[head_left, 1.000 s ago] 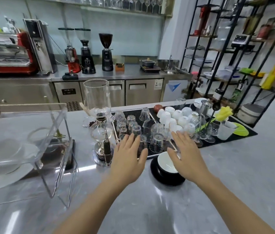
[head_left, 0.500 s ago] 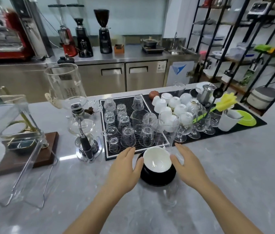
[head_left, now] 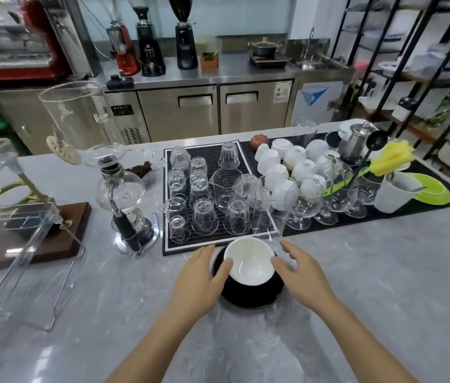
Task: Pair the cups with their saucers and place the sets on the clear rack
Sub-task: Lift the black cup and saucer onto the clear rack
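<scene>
I count two hands, the left hand [head_left: 199, 280] and the right hand [head_left: 305, 275], at the lower middle of the frame. Between them I see one white cup [head_left: 249, 262] on one black saucer [head_left: 248, 295]. At the upper middle stand three grinders [head_left: 150, 42]. At the right I count one green plate [head_left: 434, 189] and one yellow brush [head_left: 391, 158]. The upturned glasses [head_left: 204, 217] and white cups [head_left: 298, 158] overlap too much for me to count exactly.

White cup [head_left: 249, 261] on black saucer [head_left: 251, 295]; grey marbled counter [head_left: 370, 272]; black ribbed mat [head_left: 207, 153], white-bordered; yellow-green plate [head_left: 436, 189] far right.
</scene>
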Demonstrator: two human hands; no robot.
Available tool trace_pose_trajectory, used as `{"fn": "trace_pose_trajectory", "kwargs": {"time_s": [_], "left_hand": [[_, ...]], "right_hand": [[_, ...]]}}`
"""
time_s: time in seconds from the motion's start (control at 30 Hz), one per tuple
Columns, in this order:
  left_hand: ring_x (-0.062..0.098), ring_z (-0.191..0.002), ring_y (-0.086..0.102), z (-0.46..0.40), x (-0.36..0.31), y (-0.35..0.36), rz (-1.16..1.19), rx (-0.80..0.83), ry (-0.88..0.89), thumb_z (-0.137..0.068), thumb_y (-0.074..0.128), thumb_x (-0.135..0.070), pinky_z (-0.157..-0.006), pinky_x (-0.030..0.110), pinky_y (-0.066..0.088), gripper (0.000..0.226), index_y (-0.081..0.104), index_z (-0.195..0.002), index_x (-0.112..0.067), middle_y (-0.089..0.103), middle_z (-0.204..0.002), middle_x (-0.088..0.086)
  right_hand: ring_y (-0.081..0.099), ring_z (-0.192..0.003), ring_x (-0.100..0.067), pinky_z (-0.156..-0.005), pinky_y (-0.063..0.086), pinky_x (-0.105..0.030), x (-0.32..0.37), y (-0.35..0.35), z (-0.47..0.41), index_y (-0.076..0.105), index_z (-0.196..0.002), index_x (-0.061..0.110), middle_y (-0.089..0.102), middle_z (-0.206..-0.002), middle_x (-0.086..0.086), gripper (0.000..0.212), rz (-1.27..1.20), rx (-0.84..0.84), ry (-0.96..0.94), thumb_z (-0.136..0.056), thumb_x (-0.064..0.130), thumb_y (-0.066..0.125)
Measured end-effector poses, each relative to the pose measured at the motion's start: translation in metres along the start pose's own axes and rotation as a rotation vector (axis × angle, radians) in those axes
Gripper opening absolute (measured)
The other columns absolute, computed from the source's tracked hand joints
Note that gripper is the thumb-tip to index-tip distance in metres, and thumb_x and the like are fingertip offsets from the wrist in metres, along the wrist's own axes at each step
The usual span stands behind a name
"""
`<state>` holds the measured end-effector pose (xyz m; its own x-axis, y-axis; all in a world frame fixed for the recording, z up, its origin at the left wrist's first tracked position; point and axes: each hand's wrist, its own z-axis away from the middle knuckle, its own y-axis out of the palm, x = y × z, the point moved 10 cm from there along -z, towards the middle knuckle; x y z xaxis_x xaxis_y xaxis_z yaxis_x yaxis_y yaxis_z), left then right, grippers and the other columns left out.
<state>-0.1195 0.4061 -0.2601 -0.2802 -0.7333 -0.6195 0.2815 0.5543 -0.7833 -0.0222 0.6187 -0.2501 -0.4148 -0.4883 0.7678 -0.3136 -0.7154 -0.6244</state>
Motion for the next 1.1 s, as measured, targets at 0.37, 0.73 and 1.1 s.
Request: {"fn": "trace_pose_trajectory", "kwargs": {"time_s": [0.37,0.73,1.1], "left_hand": [[0.011,-0.112,0.063,-0.003,0.022,0.001,0.212,-0.065,-0.152,-0.063,0.058,-0.078,-0.097,0.036,0.052,0.092,0.058,-0.138,-0.025,0.063,-0.135,-0.010],[0.020,-0.095,0.072,0.004,0.048,0.023,0.687,0.023,-0.443,-0.054,0.091,-0.050,-0.080,0.040,0.063,0.070,0.068,-0.115,-0.024,0.069,-0.109,0.000],[0.017,-0.059,0.072,0.004,0.051,0.038,0.861,0.137,-0.570,-0.067,0.094,-0.027,-0.056,0.036,0.061,0.070,0.061,-0.127,-0.013,0.072,-0.100,0.015]], "right_hand": [[0.063,-0.108,-0.015,-0.092,0.046,-0.027,-0.026,0.007,-0.013,0.053,-0.140,0.023,0.062,-0.127,0.002,0.064,-0.156,0.050,0.089,-0.083,0.041,0.075],[0.069,-0.091,-0.026,-0.061,0.063,-0.049,-0.045,0.018,-0.021,0.062,-0.123,0.014,0.065,-0.110,-0.009,0.055,-0.456,0.118,0.262,-0.075,0.028,0.085],[0.062,-0.060,-0.027,-0.060,0.062,-0.047,-0.043,0.026,-0.017,0.067,-0.107,0.007,0.066,-0.086,-0.018,0.042,-0.491,0.268,0.358,-0.077,0.031,0.084]]}}
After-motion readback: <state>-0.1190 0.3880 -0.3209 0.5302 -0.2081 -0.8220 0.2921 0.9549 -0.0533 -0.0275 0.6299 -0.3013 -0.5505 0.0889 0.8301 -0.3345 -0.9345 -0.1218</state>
